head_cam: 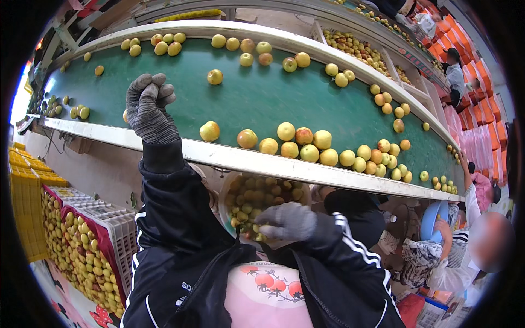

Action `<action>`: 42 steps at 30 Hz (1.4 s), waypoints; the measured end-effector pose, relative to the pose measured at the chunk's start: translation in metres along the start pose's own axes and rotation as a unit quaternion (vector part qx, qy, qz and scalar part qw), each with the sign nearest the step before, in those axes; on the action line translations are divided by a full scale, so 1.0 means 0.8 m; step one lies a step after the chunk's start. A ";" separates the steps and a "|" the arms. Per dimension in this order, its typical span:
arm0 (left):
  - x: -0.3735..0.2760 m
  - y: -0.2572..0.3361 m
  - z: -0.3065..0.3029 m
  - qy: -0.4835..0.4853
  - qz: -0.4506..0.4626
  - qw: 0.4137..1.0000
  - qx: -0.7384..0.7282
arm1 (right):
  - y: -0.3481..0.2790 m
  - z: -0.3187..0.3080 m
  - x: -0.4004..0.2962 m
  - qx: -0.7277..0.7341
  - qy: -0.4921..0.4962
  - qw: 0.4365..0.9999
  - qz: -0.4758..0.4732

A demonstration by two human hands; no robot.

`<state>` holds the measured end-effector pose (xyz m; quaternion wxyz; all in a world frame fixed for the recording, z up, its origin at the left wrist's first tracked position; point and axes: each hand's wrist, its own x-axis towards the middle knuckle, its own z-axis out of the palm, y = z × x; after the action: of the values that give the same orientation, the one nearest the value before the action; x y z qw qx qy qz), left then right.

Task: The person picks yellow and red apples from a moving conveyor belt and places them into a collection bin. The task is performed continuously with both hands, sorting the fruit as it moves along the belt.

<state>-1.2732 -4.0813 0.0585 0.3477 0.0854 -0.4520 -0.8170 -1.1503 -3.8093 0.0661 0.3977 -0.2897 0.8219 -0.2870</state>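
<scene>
My left hand [149, 108], in a grey knit glove, is raised over the green conveyor belt [172, 98] near its close edge. Its fingers curl inward and the palm is hidden, so whether it holds anything is unclear. Beside its wrist a fruit [125, 115] is half covered. My right hand [287, 221], also gloved and slightly blurred, is over a round tub [224, 199] of yellow-green fruits, probably jujubes, below the belt. Its fingers point left, and what they touch cannot be made out. More reddish-yellow fruits [309, 153] line the near rail, and one [215, 77] lies mid-belt.
A white rail [246, 161] runs between me and the belt. Fruit-filled white crates [119, 233] and yellow crates [24, 209] stand at left. At right a person [455, 250] sits with a blue basin [430, 221]. Another fruit bin [357, 47] lies beyond the far rail.
</scene>
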 end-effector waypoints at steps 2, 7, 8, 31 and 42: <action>0.007 0.001 -0.005 -0.005 -0.007 1.000 -0.012 | -0.013 -0.041 -0.019 0.028 0.131 0.989 -0.060; 0.012 0.003 -0.004 -0.051 -0.020 0.998 -0.038 | 0.028 -0.107 -0.005 -0.304 0.493 0.815 -0.009; 0.013 0.003 -0.006 -0.063 -0.027 0.997 -0.030 | 0.032 -0.126 0.005 -0.274 0.482 0.832 -0.008; 0.101 0.034 -0.087 -0.117 -0.014 0.993 -0.030 | -0.039 -0.170 0.180 0.428 0.238 0.865 -0.111; 0.167 0.048 -0.139 -0.113 0.000 0.994 -0.013 | -0.098 -0.110 0.179 0.520 0.214 0.820 -0.113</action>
<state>-1.3029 -4.2564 0.0481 0.2954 -0.0118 -0.4774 -0.8275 -1.2770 -3.9409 0.0972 0.2684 -0.0624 0.5767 -0.7691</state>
